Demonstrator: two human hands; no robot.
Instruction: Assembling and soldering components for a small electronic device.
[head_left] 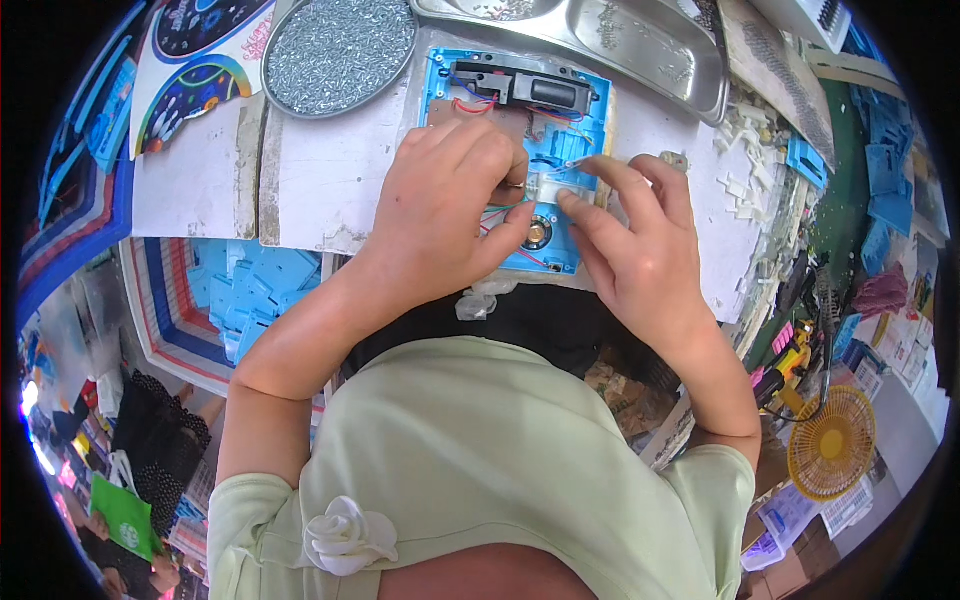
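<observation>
The white worktop (320, 180) bears the open blue plastic casing (591, 137), probably light and stiff, best held by its side walls. Over the casing, the left hand (450, 190) is curled, the right hand (640, 225) loosely spread; whether either pinches anything, I cannot tell. At the casing's far end sits a black module (520, 87); inside, thin red wire (532, 259) looks fragile.

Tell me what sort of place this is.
Probably an assembly workshop: there's a round metal tray heaped with what look like screws, a striped container of blue plastic parts, and an open blue housing with wires on the worktable.
</observation>
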